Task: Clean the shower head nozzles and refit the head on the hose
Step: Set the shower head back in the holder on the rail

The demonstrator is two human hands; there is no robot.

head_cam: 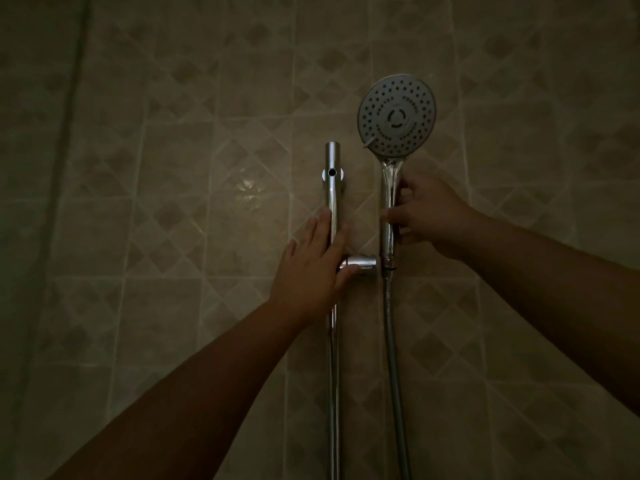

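Note:
The chrome shower head (397,116) stands upright right of the wall rail, its round nozzle face turned towards me. My right hand (427,213) is closed around its chrome handle (388,202). The metal hose (393,341) hangs down from the handle's lower end, joined to it. My left hand (313,268) lies flat over the chrome slide rail (331,188), fingers spread, thumb resting on the chrome holder bracket (360,265). The bracket sits just left of the handle's base.
A beige tiled wall (207,168) with diamond patterns fills the view. The light is dim. The rail runs down to the bottom edge, partly hidden by my left hand. A dark vertical corner line (65,133) is at the left.

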